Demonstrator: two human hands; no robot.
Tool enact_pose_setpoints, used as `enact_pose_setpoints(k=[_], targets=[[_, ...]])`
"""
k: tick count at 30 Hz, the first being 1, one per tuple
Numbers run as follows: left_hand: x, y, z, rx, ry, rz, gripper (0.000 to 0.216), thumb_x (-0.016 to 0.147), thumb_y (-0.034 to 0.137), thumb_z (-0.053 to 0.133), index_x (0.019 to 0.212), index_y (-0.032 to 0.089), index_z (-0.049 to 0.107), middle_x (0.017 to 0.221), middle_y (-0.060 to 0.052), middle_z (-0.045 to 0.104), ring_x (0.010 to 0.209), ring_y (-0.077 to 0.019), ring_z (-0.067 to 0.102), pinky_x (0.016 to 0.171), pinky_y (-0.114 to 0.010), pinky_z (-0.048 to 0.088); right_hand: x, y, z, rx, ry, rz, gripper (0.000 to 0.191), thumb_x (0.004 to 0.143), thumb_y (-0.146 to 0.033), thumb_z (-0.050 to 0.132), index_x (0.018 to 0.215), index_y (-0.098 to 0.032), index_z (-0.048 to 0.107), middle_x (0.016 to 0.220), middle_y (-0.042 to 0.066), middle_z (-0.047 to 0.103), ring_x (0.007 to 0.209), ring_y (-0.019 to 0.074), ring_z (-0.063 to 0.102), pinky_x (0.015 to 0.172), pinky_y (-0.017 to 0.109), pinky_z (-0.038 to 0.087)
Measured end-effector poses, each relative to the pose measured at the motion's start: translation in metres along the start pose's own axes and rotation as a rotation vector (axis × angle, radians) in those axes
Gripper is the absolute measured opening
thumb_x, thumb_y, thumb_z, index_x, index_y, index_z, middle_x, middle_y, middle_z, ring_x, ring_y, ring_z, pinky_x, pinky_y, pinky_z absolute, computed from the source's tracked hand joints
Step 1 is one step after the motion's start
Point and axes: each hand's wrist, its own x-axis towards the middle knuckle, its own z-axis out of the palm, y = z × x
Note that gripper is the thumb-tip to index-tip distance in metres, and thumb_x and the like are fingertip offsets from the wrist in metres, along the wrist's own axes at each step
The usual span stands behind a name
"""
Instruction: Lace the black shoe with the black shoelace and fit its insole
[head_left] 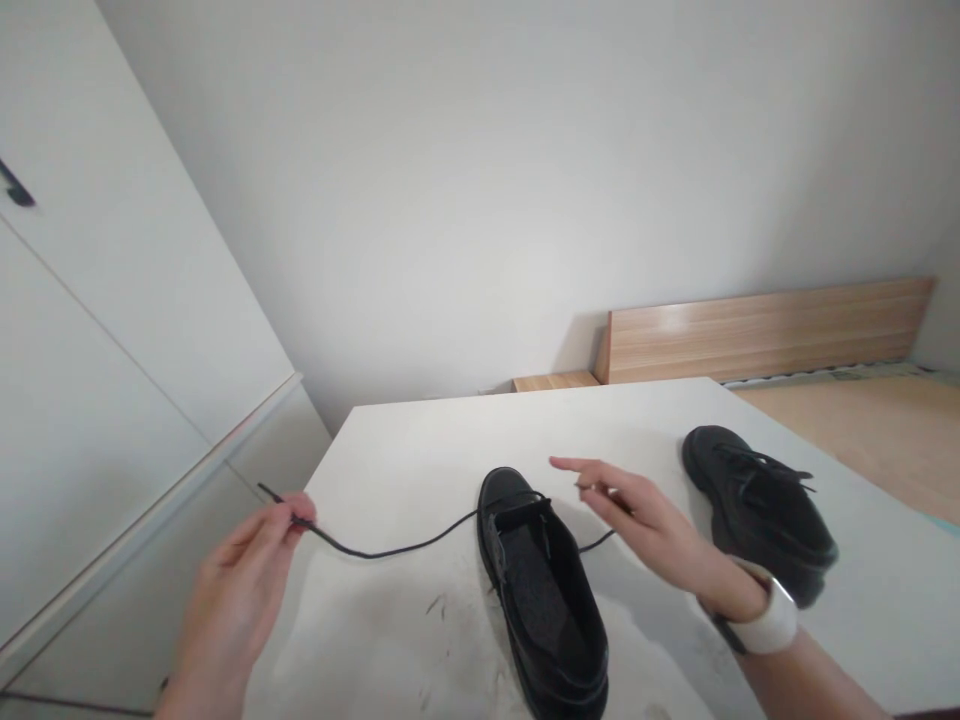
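My left hand [251, 560] pinches a black shoelace [367, 555] near its end, and the tip pokes out past the fingers. From there the lace sags to the front of a black shoe [540, 590], which lies on the table with its toe pointing away from me. My right hand [630, 510] hovers to the right of that shoe, index finger stretched out and the other fingers loosely bent. Nothing shows in its fingers. Another stretch of lace [596, 543] leaves the shoe's right side and passes out of sight behind this hand.
A second black shoe [757, 510], laced, stands on the right of the white table [420, 430]. White cabinets [112, 330] rise on the left. Beyond the table's right edge are a wooden headboard [765, 330] and a bed surface [870, 430]. Dark scuffs mark the tabletop.
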Motion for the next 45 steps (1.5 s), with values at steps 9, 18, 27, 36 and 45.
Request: enact_pose_setpoints(k=[9, 18, 27, 36, 45], targets=[[-0.056, -0.021, 0.073, 0.440, -0.538, -0.169, 0.029, 0.089, 0.044, 0.062, 0.097, 0.019, 0.074, 0.088, -0.007, 0.076, 0.079, -0.0195, 0.069, 0.076, -0.030, 0.055, -0.010, -0.021, 0.039, -0.178, -0.269, -0.107, 0.018, 0.091, -0.012, 0.048, 0.084, -0.020, 0.062, 0.104, 0.010, 0.071, 0.100, 0.0208, 0.066, 0.085, 0.033, 0.052], [-0.050, -0.036, 0.099, 0.545, -0.640, 0.026, 0.028, 0.093, 0.035, 0.052, 0.111, 0.020, 0.067, 0.081, -0.003, 0.069, 0.070, -0.0165, 0.062, 0.064, -0.027, 0.048, -0.024, -0.021, 0.033, -0.054, -0.116, 0.015, 0.020, 0.095, -0.029, 0.053, 0.086, -0.021, 0.069, 0.108, 0.011, 0.073, 0.099, 0.0221, 0.068, 0.084, 0.031, 0.053], [-0.050, -0.050, 0.108, 0.753, -0.667, 0.199, 0.020, 0.091, 0.026, 0.054, 0.090, 0.019, 0.073, 0.077, -0.003, 0.069, 0.065, -0.0155, 0.059, 0.063, -0.026, 0.044, -0.002, 0.037, 0.028, -0.122, -0.057, 0.147, 0.025, 0.094, -0.031, 0.054, 0.093, -0.019, 0.076, 0.083, 0.007, 0.072, 0.074, 0.0202, 0.064, 0.068, 0.031, 0.048], [-0.055, -0.054, 0.121, 0.885, -0.727, 0.290, 0.018, 0.088, 0.014, 0.054, 0.087, 0.015, 0.072, 0.074, -0.003, 0.065, 0.065, -0.0159, 0.059, 0.063, -0.026, 0.043, 0.008, 0.037, 0.037, -0.242, -0.074, 0.107, 0.020, 0.092, -0.019, 0.053, 0.089, -0.018, 0.073, 0.077, 0.004, 0.063, 0.066, 0.0167, 0.056, 0.064, 0.028, 0.042], [-0.055, -0.043, 0.126, 1.050, -0.835, 0.327, 0.021, 0.086, 0.006, 0.052, 0.086, 0.015, 0.071, 0.079, -0.005, 0.066, 0.074, -0.0189, 0.063, 0.069, -0.028, 0.046, 0.012, 0.029, 0.030, -0.303, -0.137, 0.079, 0.022, 0.091, -0.010, 0.051, 0.084, -0.018, 0.071, 0.079, 0.003, 0.062, 0.069, 0.0161, 0.056, 0.067, 0.027, 0.041]])
